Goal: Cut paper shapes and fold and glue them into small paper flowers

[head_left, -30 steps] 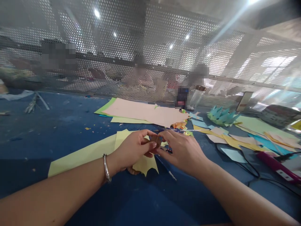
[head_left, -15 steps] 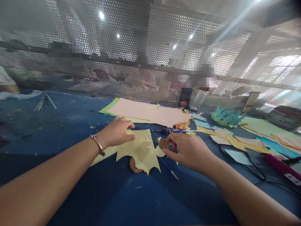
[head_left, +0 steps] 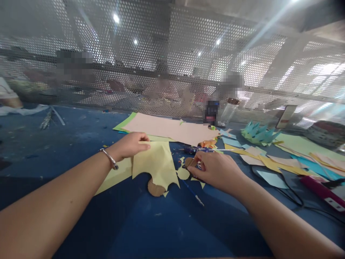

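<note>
My left hand (head_left: 132,146) pinches the top edge of a pale yellow paper (head_left: 154,158) whose lower edge has curved cut-outs. Between the thumb and fingers of my right hand (head_left: 215,169) is a cardboard disc (head_left: 190,163). Another cardboard disc (head_left: 156,189) lies partly under the paper's lower edge. A round yellow paper piece (head_left: 183,173) rests just below the held disc, with yellow scraps about it. Nearby on the table is a slim blue tool (head_left: 192,192) with a pale tip. Under my left wrist, a second yellow sheet (head_left: 116,177) lies flat.
Behind my hands lie large pink paper (head_left: 167,126) and a purple-handled tool (head_left: 190,149) with a thin metal end. To the right are coloured paper strips (head_left: 275,163), a folded teal paper form (head_left: 258,133), a magenta power strip (head_left: 320,192) and black cable. A perforated metal screen (head_left: 151,72) stands behind.
My left hand has drawn the yellow paper slightly up and left, uncovering more of the lower disc and some scraps. My right hand has shifted a little right with its disc.
</note>
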